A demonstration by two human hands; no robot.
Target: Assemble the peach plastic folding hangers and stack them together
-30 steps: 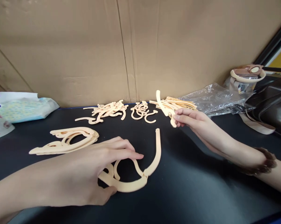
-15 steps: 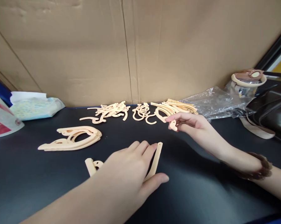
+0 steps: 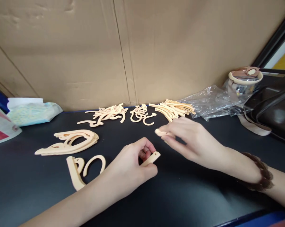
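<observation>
My left hand (image 3: 135, 164) is closed round one end of a large curved cream wooden frame piece (image 3: 76, 171) that lies on the black table (image 3: 180, 195); the piece's tip (image 3: 154, 157) sticks out past my fingers. My right hand (image 3: 187, 138) hovers just right of it and pinches a small cream wooden piece (image 3: 162, 133), partly blurred. The two hands are close together, with the small piece near the frame's tip.
A stack of curved frame pieces (image 3: 68, 142) lies at the left. Piles of small hooks (image 3: 106, 114), rings (image 3: 141, 115) and curved strips (image 3: 174, 108) line the cardboard wall (image 3: 133, 47). A clear plastic bag (image 3: 213, 99), a bottle (image 3: 245, 78) and a dark bag (image 3: 272, 110) sit at right; packets (image 3: 31, 110) at left.
My left hand went from lying flat on the frame piece to gripping its end. My right hand drew back from the strip pile towards my left hand, bringing a small piece.
</observation>
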